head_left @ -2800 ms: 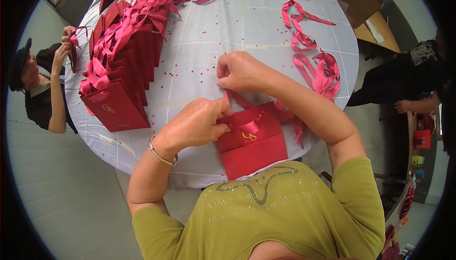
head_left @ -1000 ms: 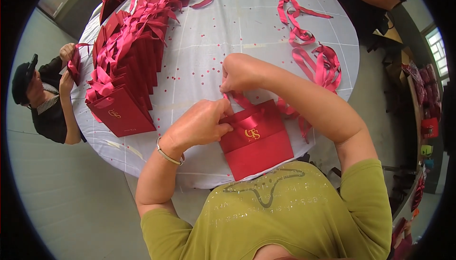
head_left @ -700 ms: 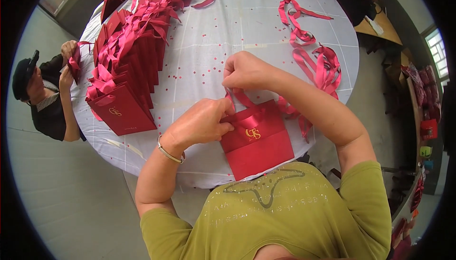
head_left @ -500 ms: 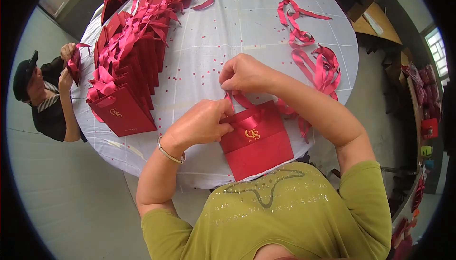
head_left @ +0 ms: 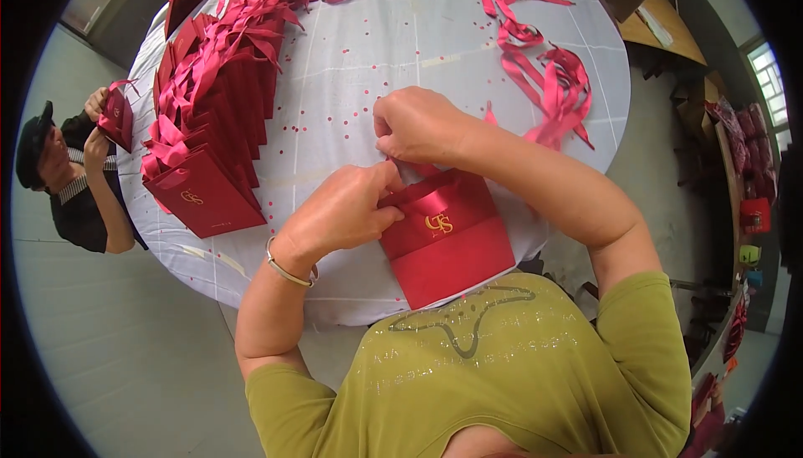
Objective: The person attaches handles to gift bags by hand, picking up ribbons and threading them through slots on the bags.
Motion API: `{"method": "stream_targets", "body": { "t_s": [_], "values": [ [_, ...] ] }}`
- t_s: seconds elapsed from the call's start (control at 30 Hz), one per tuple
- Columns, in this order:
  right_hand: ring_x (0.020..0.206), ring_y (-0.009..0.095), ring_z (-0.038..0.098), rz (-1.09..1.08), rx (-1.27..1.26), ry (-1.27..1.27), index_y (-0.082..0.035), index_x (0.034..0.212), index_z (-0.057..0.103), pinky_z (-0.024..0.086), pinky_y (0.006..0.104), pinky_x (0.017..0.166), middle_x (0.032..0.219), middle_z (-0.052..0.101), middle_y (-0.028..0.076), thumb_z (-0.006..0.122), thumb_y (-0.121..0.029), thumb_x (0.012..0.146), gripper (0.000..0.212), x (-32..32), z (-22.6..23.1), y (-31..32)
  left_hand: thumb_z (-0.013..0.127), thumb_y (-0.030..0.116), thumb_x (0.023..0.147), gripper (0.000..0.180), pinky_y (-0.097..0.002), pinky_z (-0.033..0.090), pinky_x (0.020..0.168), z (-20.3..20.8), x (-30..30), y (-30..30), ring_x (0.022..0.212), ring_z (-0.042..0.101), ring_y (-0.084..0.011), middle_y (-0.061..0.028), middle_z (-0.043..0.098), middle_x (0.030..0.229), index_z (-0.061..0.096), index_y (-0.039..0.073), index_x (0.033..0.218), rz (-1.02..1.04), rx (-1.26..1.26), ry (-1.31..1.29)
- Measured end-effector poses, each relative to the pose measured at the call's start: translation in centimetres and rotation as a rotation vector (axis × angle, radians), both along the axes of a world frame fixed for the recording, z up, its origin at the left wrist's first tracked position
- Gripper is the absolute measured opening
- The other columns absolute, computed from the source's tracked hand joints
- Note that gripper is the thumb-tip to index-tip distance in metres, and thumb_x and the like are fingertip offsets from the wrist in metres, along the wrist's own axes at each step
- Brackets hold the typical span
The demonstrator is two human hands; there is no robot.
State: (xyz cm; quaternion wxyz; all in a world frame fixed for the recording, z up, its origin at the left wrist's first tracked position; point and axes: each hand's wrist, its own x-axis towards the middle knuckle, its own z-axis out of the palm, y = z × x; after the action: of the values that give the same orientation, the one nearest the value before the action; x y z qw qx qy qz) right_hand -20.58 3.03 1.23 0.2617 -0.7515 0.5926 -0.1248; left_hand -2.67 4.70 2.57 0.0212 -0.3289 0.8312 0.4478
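Observation:
A red paper gift bag [head_left: 456,253] with a gold emblem lies at the table's near edge, close to my body. My left hand [head_left: 343,207] is closed at the bag's upper left corner, thumb and fingers pinching a pink satin ribbon [head_left: 433,199] by the rim. Just beyond the bag's top, my right hand [head_left: 418,123] is closed in a pinch on the ribbon, its fingertips turned down and partly hidden. Where the ribbon passes between the two hands, my fingers cover most of it.
At left stands a long row of red gift bags [head_left: 205,190] with ribbon handles. Loose pink ribbons [head_left: 556,94] lie on the right of the white-covered round table [head_left: 335,295]. Small red dots are scattered about. A co-worker [head_left: 79,173] at far left holds a red bag.
The view has shifted slightly, so the table items sit higher and further left. Less ribbon shows between my hands. The other person's hand at the top right has left the picture.

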Motion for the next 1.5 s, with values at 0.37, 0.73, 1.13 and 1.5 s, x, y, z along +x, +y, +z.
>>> {"method": "stream_targets", "body": {
  "t_s": [0.37, 0.73, 1.13, 1.5],
  "values": [
    [0.071, 0.027, 0.068, -0.091, 0.170, -0.100, 0.002, 0.078, 0.070, 0.054, 0.0367, 0.066, 0.076, 0.069, 0.017, 0.063, -0.003, 0.068, 0.013, -0.1, 0.4, -1.2, 0.070, 0.001, 0.077, 0.021, -0.0324, 0.050, 0.056, -0.3, -0.1, 0.5, 0.057, 0.066, -0.0189, -0.0149, 0.068, 0.073, 0.058, -0.002, 0.094, -0.004, -0.111, 0.078],
    [0.066, 0.014, 0.066, -0.068, 0.418, -0.568, 0.004, 0.089, 0.068, 0.054, 0.0280, 0.061, 0.075, 0.067, 0.008, 0.064, -0.005, 0.083, 0.012, -2.5, -0.4, -1.3, 0.070, 0.001, 0.077, 0.020, -0.0318, 0.049, 0.054, -0.1, -0.4, 0.4, 0.057, 0.065, -0.0178, -0.0126, 0.069, 0.073, 0.059, -0.002, 0.094, 0.014, -0.050, 0.102],
    [0.060, 0.014, 0.067, -0.297, 0.211, -0.687, 0.003, 0.089, 0.070, 0.055, 0.0270, 0.052, 0.072, 0.069, 0.009, 0.067, -0.004, 0.080, 0.012, -4.2, -2.5, -2.8, 0.073, 0.002, 0.077, 0.023, -0.0306, 0.050, 0.061, 0.4, -1.3, 0.4, 0.067, 0.064, -0.0164, -0.0102, 0.068, 0.075, 0.060, -0.001, 0.094, -0.054, -0.012, 0.127],
    [0.079, 0.016, 0.065, -0.146, -0.241, -0.463, 0.000, 0.100, 0.069, 0.051, 0.0293, 0.070, 0.086, 0.069, 0.011, 0.073, -0.020, 0.083, 0.026, -9.2, 0.7, 5.5, 0.069, 0.005, 0.086, 0.013, -0.0236, 0.044, 0.047, -0.1, -0.9, 0.1, 0.058, 0.053, -0.0044, 0.0001, 0.063, 0.072, 0.060, 0.002, 0.094, 0.146, 0.283, 0.070]
  ]
}}
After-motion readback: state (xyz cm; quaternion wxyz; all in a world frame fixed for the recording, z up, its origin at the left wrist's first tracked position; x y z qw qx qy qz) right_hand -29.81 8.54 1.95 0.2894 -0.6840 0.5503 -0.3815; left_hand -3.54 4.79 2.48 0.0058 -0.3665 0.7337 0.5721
